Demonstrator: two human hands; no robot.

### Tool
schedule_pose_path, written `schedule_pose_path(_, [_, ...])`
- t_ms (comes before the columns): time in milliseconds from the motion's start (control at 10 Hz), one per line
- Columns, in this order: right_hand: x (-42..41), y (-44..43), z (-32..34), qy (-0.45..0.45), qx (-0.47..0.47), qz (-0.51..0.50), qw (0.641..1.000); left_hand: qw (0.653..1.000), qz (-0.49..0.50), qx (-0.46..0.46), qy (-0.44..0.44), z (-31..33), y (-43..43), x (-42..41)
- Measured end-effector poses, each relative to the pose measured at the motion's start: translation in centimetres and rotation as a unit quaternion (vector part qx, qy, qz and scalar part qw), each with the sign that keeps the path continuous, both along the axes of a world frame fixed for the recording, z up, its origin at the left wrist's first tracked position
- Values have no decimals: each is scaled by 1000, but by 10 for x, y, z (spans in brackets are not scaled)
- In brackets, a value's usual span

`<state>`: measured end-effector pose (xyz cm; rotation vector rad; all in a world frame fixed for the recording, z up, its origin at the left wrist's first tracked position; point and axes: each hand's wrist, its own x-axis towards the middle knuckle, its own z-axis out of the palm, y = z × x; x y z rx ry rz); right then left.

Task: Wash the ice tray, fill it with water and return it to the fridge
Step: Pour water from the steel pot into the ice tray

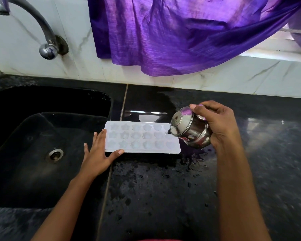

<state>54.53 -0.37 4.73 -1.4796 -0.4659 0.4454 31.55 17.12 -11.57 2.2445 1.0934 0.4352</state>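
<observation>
Tilted steel pot (189, 131) overlaps ice tray (141, 138)'s end, sink (24, 162) alongside.

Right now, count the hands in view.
2: left hand resting at the left end of the tray; right hand holding a pot tilted over its right end.

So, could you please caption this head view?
Right hand tips steel pot over the ice tray; left hand steadies it beside the sink.

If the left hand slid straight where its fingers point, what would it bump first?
The white ice tray: the left hand lies flat, its fingers touching the tray's left end, so it would probably just push it.
</observation>
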Motion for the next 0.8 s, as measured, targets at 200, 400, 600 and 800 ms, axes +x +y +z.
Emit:
schedule_pose_path(200, [1,0,-4,9,-11,-4,1000,1000,1,-2,1,0,0,-1])
schedule_pose_path(400, [2,-1,-6,17,-15,-7,1000,1000,-1,-2,-1,-1,0,0])
schedule_pose_path(600, [1,1,-7,62,11,-4,998,1000,-2,-2,-6,-1,0,-1])
schedule_pose_path(800, [-5,8,-7,95,20,11,995,1000,-2,0,-4,-2,0,0])
